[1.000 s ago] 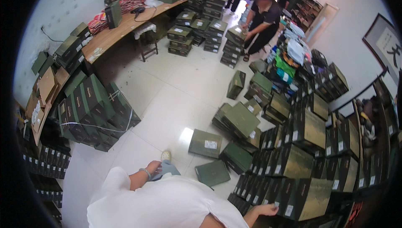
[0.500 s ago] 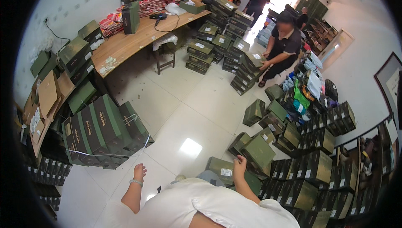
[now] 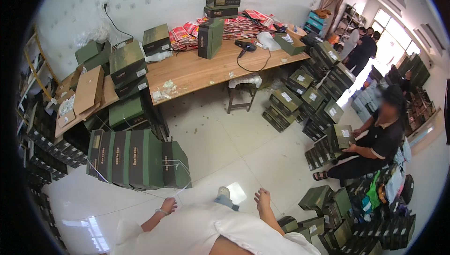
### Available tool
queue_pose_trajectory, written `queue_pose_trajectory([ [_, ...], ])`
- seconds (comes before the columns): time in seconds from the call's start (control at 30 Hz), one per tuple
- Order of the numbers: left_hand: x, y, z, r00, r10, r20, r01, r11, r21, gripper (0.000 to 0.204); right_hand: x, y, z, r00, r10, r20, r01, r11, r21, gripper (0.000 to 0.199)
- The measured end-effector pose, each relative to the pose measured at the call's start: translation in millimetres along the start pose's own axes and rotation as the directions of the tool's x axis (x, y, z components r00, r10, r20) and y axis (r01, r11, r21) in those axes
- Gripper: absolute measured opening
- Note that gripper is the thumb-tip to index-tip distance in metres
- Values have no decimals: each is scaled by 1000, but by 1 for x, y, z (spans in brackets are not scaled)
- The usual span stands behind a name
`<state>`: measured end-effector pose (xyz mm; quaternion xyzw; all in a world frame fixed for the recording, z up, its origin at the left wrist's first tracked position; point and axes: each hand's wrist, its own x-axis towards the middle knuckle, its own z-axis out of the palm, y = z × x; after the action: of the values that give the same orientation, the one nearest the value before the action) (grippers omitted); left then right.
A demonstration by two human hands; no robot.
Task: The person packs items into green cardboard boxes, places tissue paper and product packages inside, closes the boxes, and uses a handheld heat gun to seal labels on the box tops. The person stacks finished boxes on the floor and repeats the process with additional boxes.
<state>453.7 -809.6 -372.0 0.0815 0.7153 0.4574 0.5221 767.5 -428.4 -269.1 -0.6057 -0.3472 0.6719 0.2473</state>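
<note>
My left hand [image 3: 168, 205] hangs loosely curled with nothing visible in it, a bracelet at the wrist. It is nearest to a row of green and dark shoe boxes [image 3: 129, 156] on the floor, with a thin white cord [image 3: 176, 163] looped round it. The cord sags past the row's right end, apart from my hand. My right hand [image 3: 263, 199] is held out in front of me, fingers apart and empty. Between my hands one foot in a light shoe [image 3: 224, 192] shows on the tiled floor.
A wooden table [image 3: 187, 73] bears red-and-white packets [image 3: 239, 28], a dark handheld tool [image 3: 245, 45] and boxes. Beside it stands a stool [image 3: 243, 85]. Stacked boxes [image 3: 285, 100] line the right, where a person [image 3: 386, 131] in dark clothes handles a box. More boxes lie lower right.
My view has swung left, bringing the table and cord-tied boxes closer to the middle. Both my hands stay empty. The person at the right still handles a box.
</note>
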Motion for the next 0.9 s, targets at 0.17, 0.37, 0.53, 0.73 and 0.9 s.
queue_pose_trajectory([
  [0.17,69,196,26,944,203,-260,-128,952,276,38,68,-84,35,990,-107,94,111,993,-40,37],
  [0.37,204,362,31,792,583,-182,-447,756,479,65,155,-105,25,993,-3,-119,-14,990,-144,27],
  [0.53,306,527,17,663,736,-139,-481,561,673,76,182,-137,53,982,6,-187,-36,987,-155,28],
  [0.73,481,724,-40,572,771,-280,-258,492,831,93,221,-158,120,919,20,-393,-80,987,-137,28],
  [0.9,554,909,-41,360,857,-368,-210,458,864,116,241,-187,208,889,-46,-455,-87,960,-266,36],
])
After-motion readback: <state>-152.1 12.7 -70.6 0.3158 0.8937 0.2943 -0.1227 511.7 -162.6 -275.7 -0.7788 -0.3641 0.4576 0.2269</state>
